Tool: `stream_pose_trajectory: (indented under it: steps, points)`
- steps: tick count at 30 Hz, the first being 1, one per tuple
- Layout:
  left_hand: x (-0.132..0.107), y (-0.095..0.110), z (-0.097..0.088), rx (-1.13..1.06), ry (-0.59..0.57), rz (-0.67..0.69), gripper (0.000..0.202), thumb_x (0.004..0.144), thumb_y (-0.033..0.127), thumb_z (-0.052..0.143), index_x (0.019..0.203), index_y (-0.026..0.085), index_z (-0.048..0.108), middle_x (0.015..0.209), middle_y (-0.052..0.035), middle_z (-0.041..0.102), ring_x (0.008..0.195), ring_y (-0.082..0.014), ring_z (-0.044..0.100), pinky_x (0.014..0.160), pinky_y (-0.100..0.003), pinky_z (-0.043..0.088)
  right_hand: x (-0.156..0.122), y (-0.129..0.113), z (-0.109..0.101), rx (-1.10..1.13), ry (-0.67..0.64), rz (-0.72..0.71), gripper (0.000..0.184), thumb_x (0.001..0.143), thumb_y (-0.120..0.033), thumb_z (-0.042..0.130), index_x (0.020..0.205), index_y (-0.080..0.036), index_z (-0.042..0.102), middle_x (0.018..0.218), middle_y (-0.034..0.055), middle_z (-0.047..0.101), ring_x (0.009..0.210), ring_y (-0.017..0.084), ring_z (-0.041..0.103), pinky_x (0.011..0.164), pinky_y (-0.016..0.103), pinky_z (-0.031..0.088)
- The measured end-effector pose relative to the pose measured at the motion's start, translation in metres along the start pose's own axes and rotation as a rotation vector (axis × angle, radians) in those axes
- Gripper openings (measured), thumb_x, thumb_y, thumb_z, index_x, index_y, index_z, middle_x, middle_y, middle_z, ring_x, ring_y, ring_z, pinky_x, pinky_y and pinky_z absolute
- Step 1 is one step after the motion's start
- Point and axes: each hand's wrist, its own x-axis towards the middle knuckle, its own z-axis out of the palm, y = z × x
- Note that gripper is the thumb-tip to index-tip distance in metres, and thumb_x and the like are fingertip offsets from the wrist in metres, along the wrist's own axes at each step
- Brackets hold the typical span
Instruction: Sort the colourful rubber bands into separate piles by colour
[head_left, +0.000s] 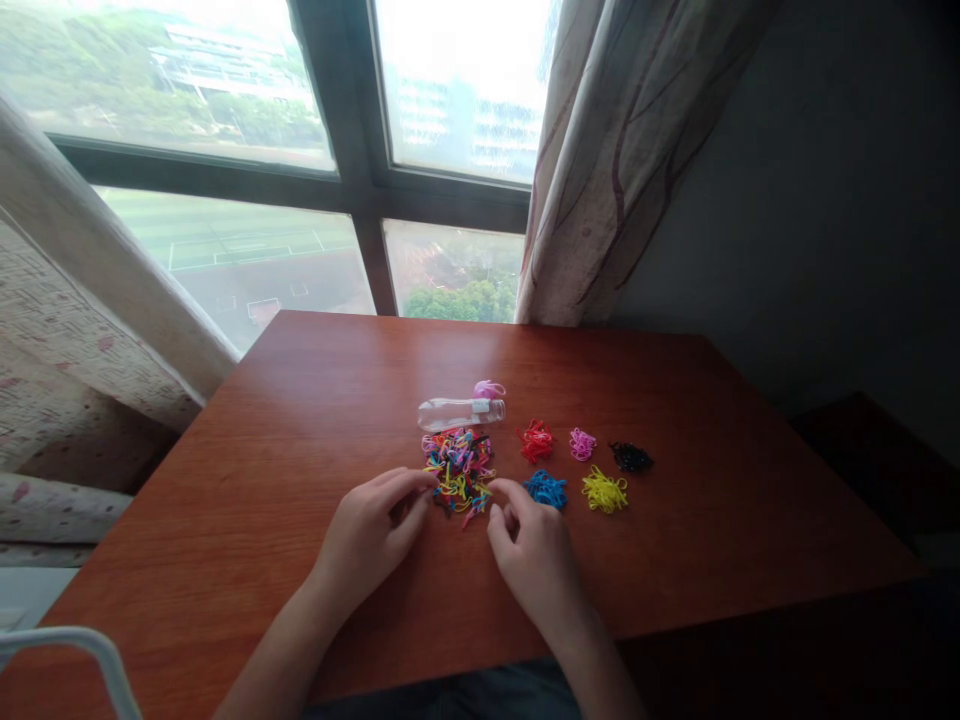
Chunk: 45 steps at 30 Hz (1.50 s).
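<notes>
A mixed pile of small multicoloured rubber bands lies on the wooden table between my hands. My left hand reaches its left edge, index finger stretched onto the bands and thumb slightly apart below. At the lower right edge is my right hand, its thumb and index finger a little apart and the other fingers curled. I see nothing held in either hand. To the right lie single-colour heaps: red bands, pink bands, black bands, blue bands and yellow bands.
Behind the pile a clear plastic bottle lies on its side, with a pink object just beyond it. The brown table ends at a window with curtains. A white curved tube stands at the lower left.
</notes>
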Motion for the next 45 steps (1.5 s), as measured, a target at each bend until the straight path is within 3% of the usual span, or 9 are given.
stream_pose_trajectory:
  steps: [3, 6, 11, 20, 26, 31, 45]
  points:
    - [0.000, -0.002, 0.001, 0.135, 0.077, -0.086, 0.024, 0.092, 0.033, 0.050, 0.106, 0.022, 0.066, 0.088, -0.0017, 0.070, 0.072, -0.0155, 0.064, 0.066, -0.025, 0.047, -0.011, 0.004, -0.001, -0.099, 0.018, 0.026, 0.023, 0.088, -0.017, 0.049, 0.102, -0.021, 0.068, 0.068, -0.0006, 0.066, 0.061, 0.016, 0.062, 0.060, 0.025, 0.034]
    - [0.000, -0.001, 0.003, 0.251, 0.060, -0.130, 0.024, 0.092, 0.035, 0.049, 0.107, 0.025, 0.065, 0.093, -0.0007, 0.070, 0.070, -0.0156, 0.064, 0.062, -0.025, 0.045, -0.017, 0.005, 0.001, -0.177, -0.002, 0.040, 0.022, 0.089, -0.016, 0.051, 0.103, -0.022, 0.067, 0.072, 0.0003, 0.069, 0.065, 0.018, 0.064, 0.061, 0.026, 0.033]
    - [-0.002, 0.002, 0.008, 0.190, -0.004, -0.049, 0.021, 0.093, 0.032, 0.048, 0.104, 0.025, 0.065, 0.096, -0.0014, 0.069, 0.078, -0.0162, 0.065, 0.067, -0.025, 0.047, -0.011, 0.001, 0.005, -0.214, -0.060, 0.000, 0.026, 0.089, -0.016, 0.054, 0.110, -0.024, 0.065, 0.077, 0.0000, 0.071, 0.071, 0.019, 0.067, 0.062, 0.025, 0.034]
    - [-0.006, -0.004, 0.008, 0.033, -0.005, 0.004, 0.018, 0.094, 0.029, 0.051, 0.104, 0.023, 0.065, 0.085, -0.0003, 0.066, 0.071, -0.0138, 0.061, 0.068, -0.025, 0.046, -0.007, 0.004, 0.009, -0.095, -0.001, -0.053, 0.027, 0.089, -0.016, 0.052, 0.112, -0.024, 0.065, 0.078, -0.0003, 0.070, 0.069, 0.017, 0.065, 0.065, 0.024, 0.037]
    - [-0.014, -0.004, 0.010, 0.070, 0.004, -0.005, 0.018, 0.093, 0.029, 0.050, 0.102, 0.023, 0.065, 0.085, -0.0001, 0.067, 0.074, -0.0149, 0.062, 0.069, -0.025, 0.046, -0.002, 0.005, 0.016, -0.036, 0.056, -0.074, 0.022, 0.091, -0.021, 0.053, 0.109, -0.023, 0.065, 0.072, -0.0015, 0.069, 0.065, 0.016, 0.064, 0.064, 0.023, 0.037]
    - [-0.015, -0.003, 0.012, 0.107, -0.016, -0.005, 0.018, 0.094, 0.029, 0.049, 0.103, 0.024, 0.065, 0.088, -0.0001, 0.067, 0.075, -0.0151, 0.063, 0.069, -0.026, 0.046, 0.004, 0.003, 0.023, -0.037, 0.076, -0.091, 0.011, 0.092, -0.024, 0.056, 0.095, -0.022, 0.066, 0.073, -0.0008, 0.069, 0.064, 0.015, 0.063, 0.063, 0.023, 0.036]
    - [-0.014, -0.004, 0.012, 0.118, -0.014, -0.004, 0.018, 0.093, 0.029, 0.050, 0.101, 0.024, 0.065, 0.087, 0.0000, 0.068, 0.075, -0.0153, 0.064, 0.068, -0.025, 0.046, -0.007, 0.009, 0.019, 0.181, 0.170, -0.107, 0.012, 0.090, -0.027, 0.057, 0.090, -0.021, 0.068, 0.061, -0.0037, 0.060, 0.054, 0.012, 0.055, 0.053, 0.020, 0.037]
